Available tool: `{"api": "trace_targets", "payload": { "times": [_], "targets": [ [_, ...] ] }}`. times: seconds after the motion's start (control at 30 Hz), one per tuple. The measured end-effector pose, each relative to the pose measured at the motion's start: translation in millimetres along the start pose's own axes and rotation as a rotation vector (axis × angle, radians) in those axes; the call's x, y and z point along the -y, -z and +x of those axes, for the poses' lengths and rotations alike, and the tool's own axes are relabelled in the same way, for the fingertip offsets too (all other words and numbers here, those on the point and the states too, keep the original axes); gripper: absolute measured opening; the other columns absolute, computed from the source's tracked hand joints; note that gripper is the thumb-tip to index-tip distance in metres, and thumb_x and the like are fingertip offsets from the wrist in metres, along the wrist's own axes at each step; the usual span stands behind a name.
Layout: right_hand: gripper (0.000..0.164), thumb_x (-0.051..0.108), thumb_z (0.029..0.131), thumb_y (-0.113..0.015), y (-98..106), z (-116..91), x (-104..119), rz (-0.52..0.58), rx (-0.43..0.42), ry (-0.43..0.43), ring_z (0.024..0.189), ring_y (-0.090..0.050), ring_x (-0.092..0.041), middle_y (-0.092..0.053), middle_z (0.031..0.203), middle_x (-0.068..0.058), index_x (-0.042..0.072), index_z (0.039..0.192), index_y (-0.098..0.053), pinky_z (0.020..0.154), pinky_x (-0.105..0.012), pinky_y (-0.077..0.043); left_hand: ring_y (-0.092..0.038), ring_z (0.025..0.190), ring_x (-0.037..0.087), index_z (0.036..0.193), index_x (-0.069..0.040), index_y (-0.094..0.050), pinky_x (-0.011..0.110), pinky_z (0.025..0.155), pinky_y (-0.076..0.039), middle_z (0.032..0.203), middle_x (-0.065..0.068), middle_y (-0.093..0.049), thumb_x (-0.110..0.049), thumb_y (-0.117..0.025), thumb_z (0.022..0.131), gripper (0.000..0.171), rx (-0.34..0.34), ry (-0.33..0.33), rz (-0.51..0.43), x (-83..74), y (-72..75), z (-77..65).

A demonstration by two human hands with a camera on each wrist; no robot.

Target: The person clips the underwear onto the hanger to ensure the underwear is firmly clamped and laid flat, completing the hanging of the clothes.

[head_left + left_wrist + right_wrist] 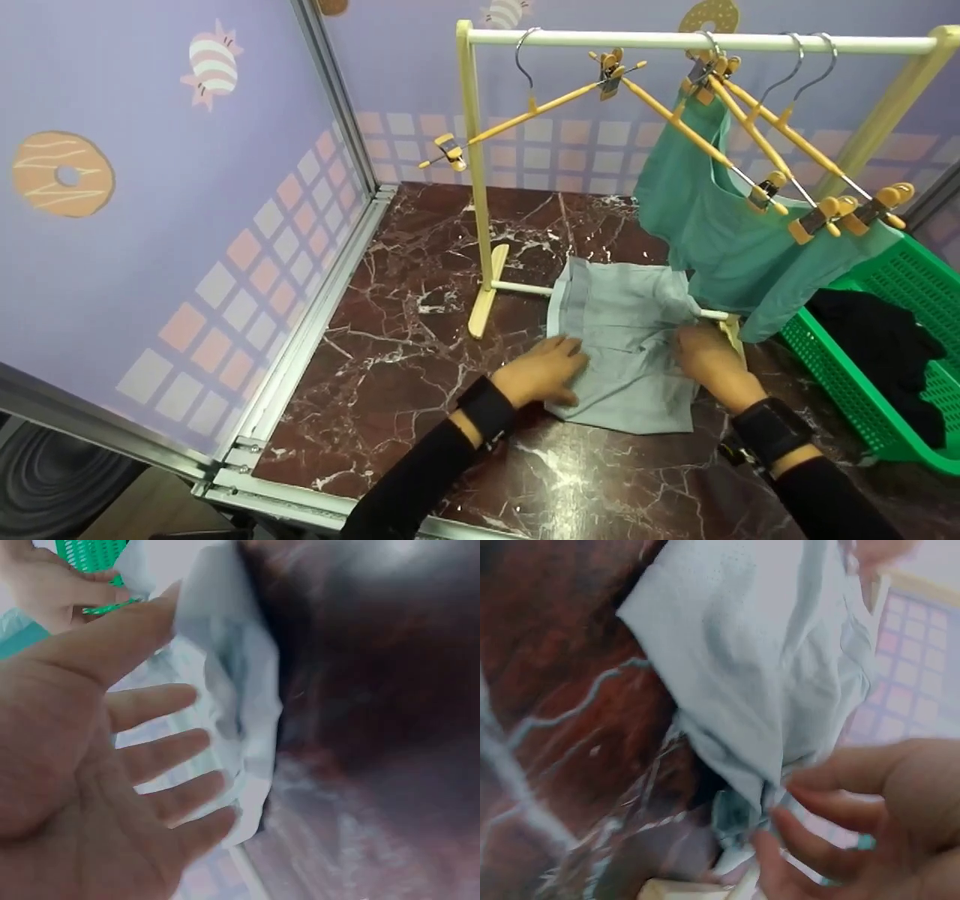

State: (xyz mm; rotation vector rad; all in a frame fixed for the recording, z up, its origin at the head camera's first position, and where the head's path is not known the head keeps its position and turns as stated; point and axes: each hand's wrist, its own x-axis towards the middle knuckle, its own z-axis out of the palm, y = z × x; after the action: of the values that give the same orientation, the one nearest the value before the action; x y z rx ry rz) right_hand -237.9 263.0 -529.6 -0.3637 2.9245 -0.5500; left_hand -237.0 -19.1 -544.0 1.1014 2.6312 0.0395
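A light grey garment [622, 337] lies wrinkled on the dark marbled table, partly over the rack's lower bar. My left hand [541, 370] is at its near left edge. In the left wrist view the fingers [169, 746] are spread and nearly straight, with the tips against the cloth [259, 690]. At the opposite side, my right hand [709, 356] pinches the garment's edge between thumb and bent fingers. The right wrist view shows these fingertips [799, 829], blurred, at a gathered fold of the fabric [742, 742].
Over the table stands a white-barred rack [637, 39] with several yellow clip hangers [570, 101]. A teal garment [739, 240] hangs at its right. Beside it, a green basket [832, 382] holds black clothing [881, 345]. A metal frame [300, 322] edges the table's left side.
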Motion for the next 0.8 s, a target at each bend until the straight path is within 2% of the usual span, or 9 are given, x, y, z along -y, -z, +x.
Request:
{"api": "trace_targets", "payload": {
  "times": [0.1,0.17,0.23,0.33,0.43,0.53,0.6,0.67,0.8],
  "targets": [
    [0.010,-0.004,0.092,-0.056,-4,18,4,-0.023,-0.240,0.081,0.096,-0.054,-0.054,-0.055,0.097,-0.034,-0.013,0.098,-0.057,0.083,-0.062,-0.046,-0.007,0.156,0.031,0.160,-0.022,-0.031,0.047,0.126,-0.010,0.170,0.008,-0.013,-0.052,-0.079,0.078,0.099,0.021,-0.027,0.006,7.0,10.0,12.7],
    [0.020,-0.004,0.093,-0.057,-6,33,1,0.007,-0.312,0.139,0.101,-0.053,-0.057,-0.055,0.106,-0.037,-0.015,0.109,-0.057,0.088,-0.065,-0.044,-0.001,0.157,0.032,0.162,-0.023,-0.025,0.044,0.126,-0.006,0.170,0.008,-0.008,-0.054,-0.081,0.075,0.108,0.046,-0.045,0.023,13.7,13.0,20.2],
    [0.030,0.004,0.100,-0.052,-8,47,-4,0.027,-0.262,0.137,0.110,-0.052,-0.057,-0.056,0.118,-0.038,-0.014,0.123,-0.055,0.095,-0.066,-0.041,0.000,0.156,0.033,0.163,-0.023,-0.021,0.043,0.126,-0.006,0.171,0.009,-0.004,-0.056,-0.083,0.074,0.113,0.089,-0.040,0.009,19.4,12.5,24.3],
    [0.048,0.022,0.109,-0.041,-11,62,-13,0.078,-0.056,0.056,0.122,-0.048,-0.055,-0.049,0.138,-0.037,-0.012,0.143,-0.043,0.104,-0.068,-0.036,-0.001,0.156,0.035,0.164,-0.024,-0.018,0.045,0.125,-0.013,0.171,0.010,-0.001,-0.057,-0.084,0.073,0.117,0.147,-0.019,-0.043,24.6,7.0,24.8],
    [0.060,0.036,0.111,-0.034,-12,70,-21,0.127,0.092,-0.007,0.135,-0.036,-0.057,-0.033,0.152,-0.037,-0.011,0.149,-0.035,0.111,-0.068,-0.029,-0.001,0.156,0.037,0.164,-0.025,-0.016,0.047,0.124,-0.018,0.171,0.009,0.001,-0.058,-0.084,0.073,0.118,0.176,-0.002,-0.084,25.3,2.3,21.8],
    [0.062,0.041,0.111,-0.032,-10,74,-26,0.160,0.126,-0.021,0.140,-0.025,-0.058,-0.025,0.155,-0.039,-0.012,0.144,-0.038,0.112,-0.067,-0.028,-0.001,0.156,0.036,0.164,-0.026,-0.017,0.047,0.124,-0.019,0.171,0.008,0.001,-0.057,-0.085,0.073,0.118,0.162,0.001,-0.098,24.9,0.5,20.7],
    [0.059,0.039,0.111,-0.033,-10,76,-25,0.168,0.115,-0.020,0.141,-0.023,-0.058,-0.030,0.152,-0.039,-0.013,0.138,-0.043,0.115,-0.067,-0.022,-0.001,0.156,0.037,0.164,-0.026,-0.019,0.048,0.124,-0.018,0.171,0.008,0.000,-0.057,-0.084,0.073,0.116,0.147,0.002,-0.104,24.6,0.4,20.8],
    [0.052,0.035,0.111,-0.037,-12,79,-21,0.128,0.059,-0.005,0.137,-0.030,-0.059,-0.039,0.144,-0.038,-0.011,0.131,-0.049,0.111,-0.068,-0.026,-0.001,0.155,0.038,0.163,-0.027,-0.021,0.049,0.124,-0.017,0.171,0.008,-0.001,-0.059,-0.083,0.074,0.114,0.129,0.015,-0.115,25.6,0.7,20.9],
    [0.034,0.022,0.104,-0.051,-28,87,0,-0.007,-0.168,0.122,0.124,-0.045,-0.054,-0.054,0.128,-0.031,-0.008,0.121,-0.057,0.104,-0.068,-0.036,-0.002,0.155,0.040,0.163,-0.024,-0.024,0.050,0.124,-0.016,0.171,0.010,-0.002,-0.061,-0.078,0.079,0.106,0.106,0.053,-0.159,28.3,-0.1,18.4]
  ]
}}
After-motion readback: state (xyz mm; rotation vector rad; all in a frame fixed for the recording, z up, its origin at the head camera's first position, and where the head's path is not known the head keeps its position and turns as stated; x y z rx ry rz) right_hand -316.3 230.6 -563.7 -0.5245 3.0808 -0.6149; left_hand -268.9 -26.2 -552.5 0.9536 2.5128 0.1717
